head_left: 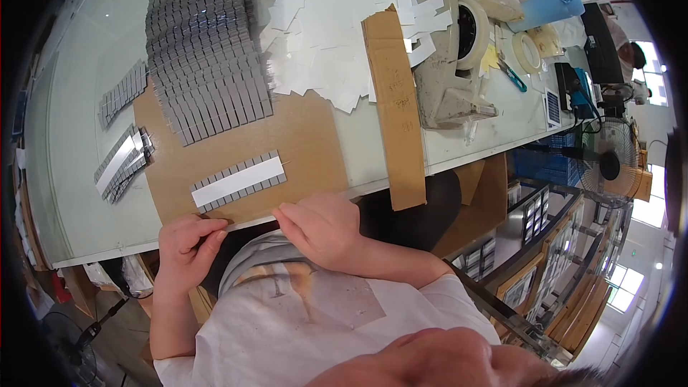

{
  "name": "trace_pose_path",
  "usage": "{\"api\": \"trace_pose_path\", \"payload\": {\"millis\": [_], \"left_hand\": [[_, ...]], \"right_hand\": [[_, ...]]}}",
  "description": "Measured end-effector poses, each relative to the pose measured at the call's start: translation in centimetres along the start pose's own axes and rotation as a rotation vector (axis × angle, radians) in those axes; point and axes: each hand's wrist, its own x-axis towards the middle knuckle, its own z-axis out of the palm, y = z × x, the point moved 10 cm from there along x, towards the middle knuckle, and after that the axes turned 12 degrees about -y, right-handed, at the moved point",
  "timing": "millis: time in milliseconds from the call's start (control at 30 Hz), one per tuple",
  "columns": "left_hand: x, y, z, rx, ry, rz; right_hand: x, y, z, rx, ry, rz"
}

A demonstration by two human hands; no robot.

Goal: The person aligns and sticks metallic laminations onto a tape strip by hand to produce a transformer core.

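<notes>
A short row of grey strips with a white paper strip (244, 180) across it lies on the brown board (308, 143), close to the table's front edge. Just below its left end is my left hand (185, 244), fingers curled and thumb close to the forefinger. My right hand (322, 228) hovers at the table edge by the right end, its thumb and fingertips pressed together. Whatever either hand may hold is too small to make out. Behind the row, a large sheet of joined grey strips (204, 50) covers the board's far part.
Loose white paper pieces (322, 29) are heaped at the back. A long cardboard strip (396, 115) overhangs the front edge. To its right stand a tape dispenser (444, 64), a teal-handled cutter (514, 79) and a blue bottle (548, 8). Smaller strip bundles (123, 165) lie left.
</notes>
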Motion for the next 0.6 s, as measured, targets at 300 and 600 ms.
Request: {"api": "trace_pose_path", "payload": {"millis": [300, 600], "left_hand": [[-0.08, -0.08, -0.03, 0.009, 0.005, 0.001], [-0.05, 0.00, -0.09, 0.007, 0.016, 0.006]], "right_hand": [[0.19, -0.24, -0.20, -0.021, 0.005, 0.003], [0.13, -0.36, -0.32, -0.031, 0.015, -0.005]]}}
